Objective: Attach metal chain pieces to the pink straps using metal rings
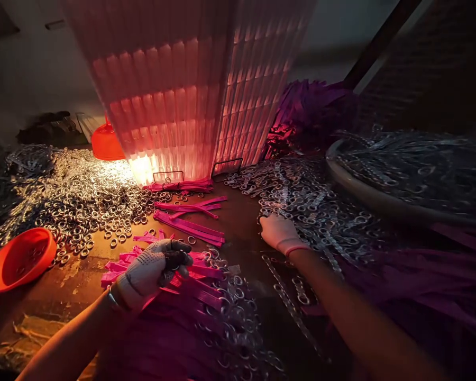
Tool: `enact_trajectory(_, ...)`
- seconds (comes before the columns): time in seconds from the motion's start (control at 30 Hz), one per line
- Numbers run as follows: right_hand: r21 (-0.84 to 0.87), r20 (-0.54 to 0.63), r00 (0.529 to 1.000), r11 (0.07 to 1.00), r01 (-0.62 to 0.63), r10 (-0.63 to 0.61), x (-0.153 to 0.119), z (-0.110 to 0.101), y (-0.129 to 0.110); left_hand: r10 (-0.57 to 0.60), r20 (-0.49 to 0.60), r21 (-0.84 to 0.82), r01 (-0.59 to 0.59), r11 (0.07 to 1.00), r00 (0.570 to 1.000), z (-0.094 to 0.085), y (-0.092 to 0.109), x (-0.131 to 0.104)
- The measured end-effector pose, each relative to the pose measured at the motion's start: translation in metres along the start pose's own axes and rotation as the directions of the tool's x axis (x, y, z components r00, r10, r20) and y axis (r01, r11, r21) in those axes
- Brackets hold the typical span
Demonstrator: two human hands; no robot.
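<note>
My left hand (158, 267), in a dotted white glove with dark fingertips, is over a heap of pink straps (202, 296). Its fingers are curled together, and what they hold, if anything, is too small to name. My right hand (278, 232), in a pale glove with a pink cuff, touches the left edge of a pile of metal clasps (313, 196). Its fingers are bent down, their tips hidden. Between the hands, further back, lie a few pink straps (194, 226). Metal rings with clasps (238, 296) lie to the right of the pink heap.
A red bowl (21, 259) stands at the left beside a large pile of metal rings (91, 196). Behind are a red lamp (108, 142) and tall translucent panels (174, 90). A wide basin (365, 193) of metal pieces and purple straps (313, 108) are at the right.
</note>
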State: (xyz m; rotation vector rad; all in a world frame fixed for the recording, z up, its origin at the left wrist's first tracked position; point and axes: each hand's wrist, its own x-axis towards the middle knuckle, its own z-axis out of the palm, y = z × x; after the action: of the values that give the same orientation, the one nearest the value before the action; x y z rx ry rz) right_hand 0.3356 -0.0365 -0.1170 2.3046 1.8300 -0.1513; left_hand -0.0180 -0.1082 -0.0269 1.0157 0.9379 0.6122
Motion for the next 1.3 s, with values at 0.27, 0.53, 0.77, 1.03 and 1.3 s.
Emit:
enact_trajectory(0.27,0.213,-0.023,1.000,0.977,-0.002,0.007,-0.020,-0.001,-0.012,0.106,-0.053,0.185,-0.095,0.978,0.993,0.013,-0.004,-0.008)
enact_trajectory(0.53,0.549,-0.378,0.800,0.583,0.599,-0.466,-0.115,-0.059,-0.073,-0.016,0.036,0.168,0.010,0.986,0.999,0.023,-0.009,-0.010)
enact_trajectory(0.77,0.467,-0.499,0.657,0.463,0.753,-0.565,-0.172,-0.070,-0.107,0.107,-0.002,0.333,-0.100,0.937,0.994,0.032,-0.010,-0.014)
enact_trajectory(1.03,0.425,-0.527,0.727,0.604,0.674,-0.441,-0.189,-0.060,-0.107,0.396,0.119,0.752,-0.343,0.563,0.910,0.041,-0.007,-0.024)
enact_trajectory(1.3,0.515,-0.497,0.859,0.757,0.402,-0.118,-0.185,-0.068,-0.115,0.181,-0.028,0.407,-0.154,0.901,0.983,0.053,0.005,0.014)
